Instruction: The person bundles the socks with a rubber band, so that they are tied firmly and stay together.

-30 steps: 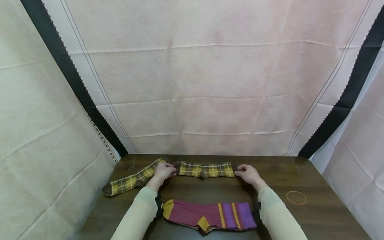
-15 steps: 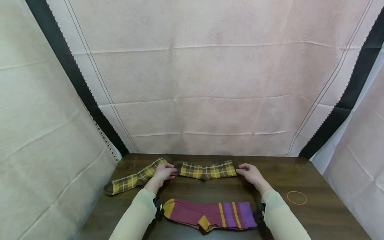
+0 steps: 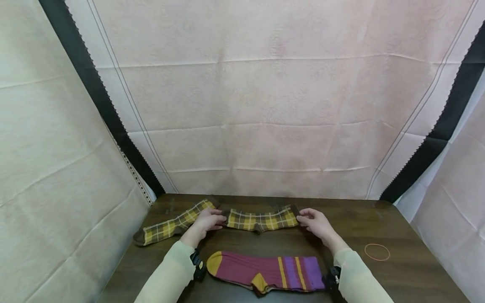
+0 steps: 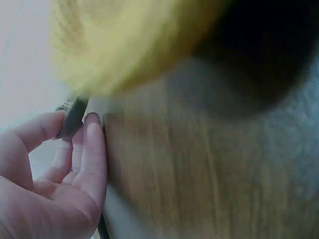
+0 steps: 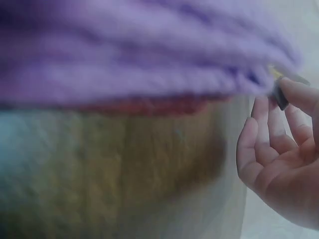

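Observation:
A yellow-and-brown plaid sock [image 3: 261, 219] is stretched sideways between both hands at the back of the table. My left hand [image 3: 209, 219] pinches its dark left end; in the left wrist view the thumb and fingers [image 4: 92, 149] close on that dark fabric. At the other side, my right hand [image 3: 315, 223] pinches the dark right end, also seen in the right wrist view between thumb and index finger. A second plaid sock [image 3: 174, 224] lies slanted on the left, partly behind the left hand. Nearer the body lies a maroon sock [image 3: 242, 267] with purple stripes and yellow toe and heel.
An orange rubber band [image 3: 377, 252] lies on the dark wooden table [image 3: 401, 273] at the right. Pale fabric walls [image 3: 265, 126] stand behind and on both sides. Under the maroon sock, another layer's edge shows.
The held plaid sock has shifted slightly right and nearer the body, its left part now hanging a little lower. The right hand moved slightly right. The other socks stay put.

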A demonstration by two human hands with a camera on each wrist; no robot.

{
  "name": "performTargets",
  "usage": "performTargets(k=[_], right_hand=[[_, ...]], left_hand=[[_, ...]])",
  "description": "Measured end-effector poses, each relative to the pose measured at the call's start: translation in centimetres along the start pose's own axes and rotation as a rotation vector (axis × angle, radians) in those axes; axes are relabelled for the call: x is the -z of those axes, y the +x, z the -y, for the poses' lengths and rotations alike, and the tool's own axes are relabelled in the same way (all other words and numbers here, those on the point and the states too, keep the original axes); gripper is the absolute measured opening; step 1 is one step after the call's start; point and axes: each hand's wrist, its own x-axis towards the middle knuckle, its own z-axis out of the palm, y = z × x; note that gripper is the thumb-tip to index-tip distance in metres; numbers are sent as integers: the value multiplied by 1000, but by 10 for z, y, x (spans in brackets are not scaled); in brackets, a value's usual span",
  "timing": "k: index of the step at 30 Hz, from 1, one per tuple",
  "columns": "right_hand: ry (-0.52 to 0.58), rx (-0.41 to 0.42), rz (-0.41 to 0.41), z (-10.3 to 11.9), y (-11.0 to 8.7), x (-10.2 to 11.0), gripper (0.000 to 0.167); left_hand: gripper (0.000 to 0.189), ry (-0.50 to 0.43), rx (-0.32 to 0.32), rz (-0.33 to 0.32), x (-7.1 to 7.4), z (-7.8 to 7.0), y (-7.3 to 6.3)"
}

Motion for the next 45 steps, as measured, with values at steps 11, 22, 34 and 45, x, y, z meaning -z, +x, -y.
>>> performTargets(k=[11,22,34,45], right_hand=[[-1,76,15,8,-18,-4,31],[10,85,55,9,-35,10,26],[155,93,118,16,-71,21,37],[189,52,237,3,-94,33,31]], left_hand=[[49,-6,-36,-7,12,1,-18],[50,-104,-37,28,24,7,-32],[55,-162,-80,84,28,7,-60],[36,-206,-61,134,28,7,-85]])
